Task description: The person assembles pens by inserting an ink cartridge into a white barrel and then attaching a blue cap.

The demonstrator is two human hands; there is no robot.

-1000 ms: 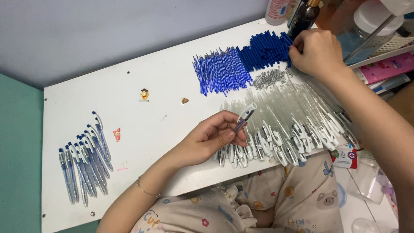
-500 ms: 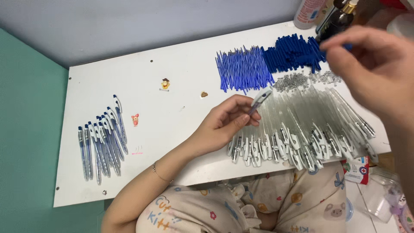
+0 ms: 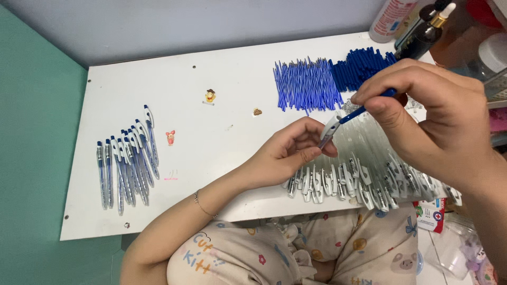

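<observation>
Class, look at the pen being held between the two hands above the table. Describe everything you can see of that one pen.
The pen is slim, with a clear barrel, a white clip end and a blue part at its upper right. It looks plastic. It is tilted, low at the left and rising to the right, above the row of clear barrels. The left hand pinches its white end; the right hand grips the blue end.

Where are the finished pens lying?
In the head view, the finished pens lie in a row at the left end of the white board, beside the teal wall.
</observation>
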